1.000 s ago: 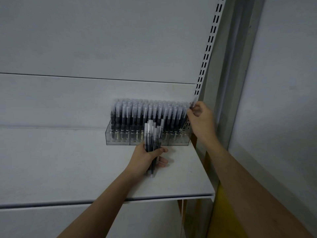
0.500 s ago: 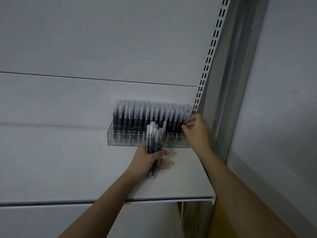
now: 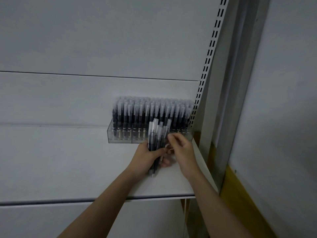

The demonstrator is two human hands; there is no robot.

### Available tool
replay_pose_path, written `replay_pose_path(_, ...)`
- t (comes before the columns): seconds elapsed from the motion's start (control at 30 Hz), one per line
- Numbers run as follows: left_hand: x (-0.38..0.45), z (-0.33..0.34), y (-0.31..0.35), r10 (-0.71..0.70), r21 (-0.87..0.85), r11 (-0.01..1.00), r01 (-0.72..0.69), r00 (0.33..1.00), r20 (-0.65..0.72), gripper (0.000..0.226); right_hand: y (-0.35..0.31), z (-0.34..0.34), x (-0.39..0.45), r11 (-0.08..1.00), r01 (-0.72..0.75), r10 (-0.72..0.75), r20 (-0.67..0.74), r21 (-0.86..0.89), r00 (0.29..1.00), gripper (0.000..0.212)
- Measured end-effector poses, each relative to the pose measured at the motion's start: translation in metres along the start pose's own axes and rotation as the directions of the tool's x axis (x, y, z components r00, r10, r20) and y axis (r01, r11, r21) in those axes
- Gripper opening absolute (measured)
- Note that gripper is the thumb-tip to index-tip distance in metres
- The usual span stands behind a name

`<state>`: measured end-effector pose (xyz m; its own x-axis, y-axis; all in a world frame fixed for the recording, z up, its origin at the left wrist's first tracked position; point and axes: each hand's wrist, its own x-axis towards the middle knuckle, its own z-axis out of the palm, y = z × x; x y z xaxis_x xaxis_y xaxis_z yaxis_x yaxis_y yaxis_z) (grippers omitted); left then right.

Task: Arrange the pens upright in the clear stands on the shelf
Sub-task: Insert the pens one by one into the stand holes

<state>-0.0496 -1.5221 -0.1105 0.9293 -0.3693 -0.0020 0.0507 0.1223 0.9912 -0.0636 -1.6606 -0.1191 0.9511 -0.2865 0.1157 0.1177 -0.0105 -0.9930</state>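
I am standing at a shop display unit: just beyond my left hand (image 3: 147,157) and the bundle of pens (image 3: 157,140) it grips, clear stands (image 3: 120,136) hold rows of identical capped pens like stock for sale. They sit on a white metal shelf (image 3: 68,169), and up to the right of my grip runs a slotted upright (image 3: 208,55) of retail shelving.

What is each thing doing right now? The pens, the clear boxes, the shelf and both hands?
Pens in the stands: upright, packed in rows.
Clear stands: side by side at the back of the shelf, holding pens.
Bundle of pens: gripped in the left hand, caps up.
Left hand: curled round the bundle.
Right hand: fingertips at the bundle; whether it pinches a pen is unclear.
Shelf: level, carrying the stands.
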Motion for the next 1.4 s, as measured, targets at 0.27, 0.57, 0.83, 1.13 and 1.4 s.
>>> replay_pose_path(0.27, 0.0, 0.001, -0.002, -0.007, 0.034, 0.999, 0.006, 1.0, 0.01, 0.017, 0.002, -0.008, 0.001, 0.998, -0.029, 0.026, 0.057, 0.055, 0.998, 0.023)
replay_pose_path(0.57, 0.002, 0.001, -0.004, -0.031, -0.004, 1.0, 0.031, 0.999, 0.018, 0.02, 0.003, -0.011, 0.007, 0.941, -0.092, 0.106, -0.026, 0.324, 0.994, 0.013)
replay_pose_path(0.83, 0.004, 0.001, -0.006, -0.027, 0.04, 0.999, 0.026, 1.0, 0.005, 0.019, 0.008, -0.012, 0.011, 0.933, -0.054, 0.081, -0.061, 0.355, 0.995, 0.01)
replay_pose_path(1.13, -0.004, 0.002, 0.005, -0.021, 0.042, 0.999, 0.022, 1.0, -0.015, 0.015, -0.005, -0.022, 0.018, 0.972, -0.045, 0.068, -0.095, 0.229, 0.993, 0.01)
replay_pose_path(1.4, -0.002, 0.001, 0.001, -0.022, 0.023, 0.999, 0.022, 1.0, -0.022, 0.021, -0.055, -0.06, 0.052, 0.948, 0.234, -0.29, -0.283, -0.215, 0.914, 0.01)
